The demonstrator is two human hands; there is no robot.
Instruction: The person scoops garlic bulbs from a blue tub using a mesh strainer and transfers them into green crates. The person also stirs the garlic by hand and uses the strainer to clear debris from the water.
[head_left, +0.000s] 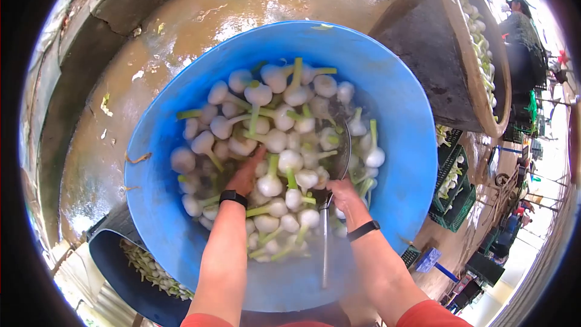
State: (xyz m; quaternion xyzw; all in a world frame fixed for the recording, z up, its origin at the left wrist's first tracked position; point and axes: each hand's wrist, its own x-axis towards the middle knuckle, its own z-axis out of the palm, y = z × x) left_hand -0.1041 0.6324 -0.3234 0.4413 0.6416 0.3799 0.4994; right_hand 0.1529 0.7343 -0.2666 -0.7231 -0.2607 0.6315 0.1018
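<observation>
Many white garlic bulbs (270, 184) with short green stems float in water in a big blue tub (399, 103). My left hand (247, 174) reaches in among the bulbs, its visible fingers stretched out; the rest of it is hidden under the water and garlic. On the right, my right hand (344, 194) is closed at the rim of a metal scoop or strainer (325, 248), whose long handle points toward me. The scoop's curved rim goes down among the bulbs, and its bowl is mostly hidden. Both wrists wear dark bands.
A large tilted container (423, 42) holding more garlic stands at the upper right, with a person (521, 42) beyond it. Green crates (451, 206) are stacked right of the tub. A dark bin (109, 254) of garlic stands lower left. The floor (115, 121) is wet, beside a low concrete wall (115, 24).
</observation>
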